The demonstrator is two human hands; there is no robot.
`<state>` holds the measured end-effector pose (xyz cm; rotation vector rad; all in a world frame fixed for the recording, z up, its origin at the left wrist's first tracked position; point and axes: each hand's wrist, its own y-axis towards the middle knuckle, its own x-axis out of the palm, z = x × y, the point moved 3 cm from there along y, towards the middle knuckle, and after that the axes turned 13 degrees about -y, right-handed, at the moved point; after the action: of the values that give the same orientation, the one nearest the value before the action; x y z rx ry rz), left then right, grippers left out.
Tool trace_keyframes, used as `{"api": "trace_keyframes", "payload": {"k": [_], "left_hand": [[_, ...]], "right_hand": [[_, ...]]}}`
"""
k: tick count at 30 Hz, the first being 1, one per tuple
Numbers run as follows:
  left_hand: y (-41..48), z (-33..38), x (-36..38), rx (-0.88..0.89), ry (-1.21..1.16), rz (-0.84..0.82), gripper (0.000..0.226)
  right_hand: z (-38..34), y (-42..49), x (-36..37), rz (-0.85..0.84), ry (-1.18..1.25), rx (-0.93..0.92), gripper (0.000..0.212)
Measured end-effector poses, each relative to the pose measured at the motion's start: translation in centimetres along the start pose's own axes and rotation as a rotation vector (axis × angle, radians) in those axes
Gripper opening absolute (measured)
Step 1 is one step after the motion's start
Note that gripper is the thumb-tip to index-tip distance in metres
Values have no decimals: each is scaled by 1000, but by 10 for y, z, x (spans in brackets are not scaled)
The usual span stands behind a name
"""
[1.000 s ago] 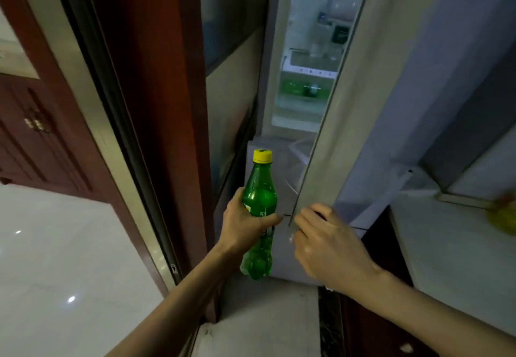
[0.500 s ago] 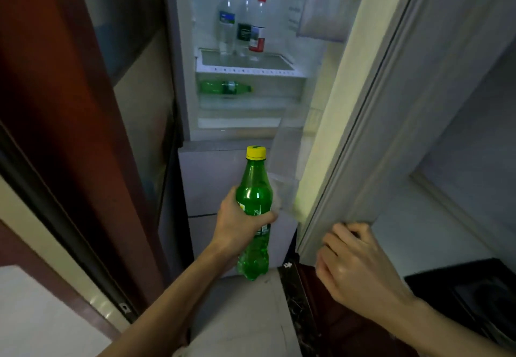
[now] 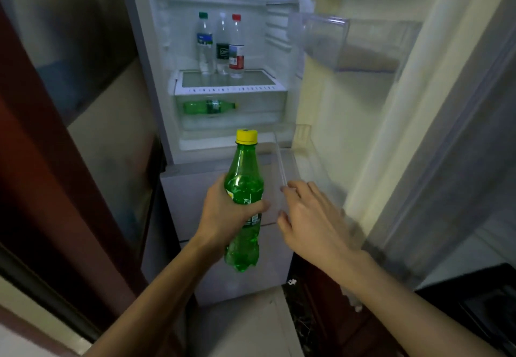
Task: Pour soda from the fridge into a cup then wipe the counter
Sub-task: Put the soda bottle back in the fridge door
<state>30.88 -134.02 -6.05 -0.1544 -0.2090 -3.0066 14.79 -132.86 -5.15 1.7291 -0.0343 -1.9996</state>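
Head camera: my left hand point(image 3: 223, 211) is curled round the middle of the green soda bottle point(image 3: 245, 172), held upright with its yellow cap on, in front of the open fridge point(image 3: 187, 189). My fingers hide part of the label, and its print is unreadable. My right hand point(image 3: 310, 217), blurred, is flat with spread fingers and holds nothing. It is just beside the bottle, by the fridge door point(image 3: 371, 122); contact unclear. A dark shape point(image 3: 480, 306) is cut off at the bottom right corner
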Motion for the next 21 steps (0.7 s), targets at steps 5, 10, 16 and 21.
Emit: {"api": "trace_keyframes", "payload": {"k": [5,10,16,21], "left_hand": [[22,24,19,74,-58,39,48],[46,51,49,153,-130,23,51],[70,82,99,274,-198,-32,54],[100,79,121,247,-315,-29,56]], "right_hand": [[25,8,20,-151,24,16,37],[50,11,28,-144,135,61,28],[68,29,23,-174,124,130,34],[80,37,32,-172,178,190,29]]}}
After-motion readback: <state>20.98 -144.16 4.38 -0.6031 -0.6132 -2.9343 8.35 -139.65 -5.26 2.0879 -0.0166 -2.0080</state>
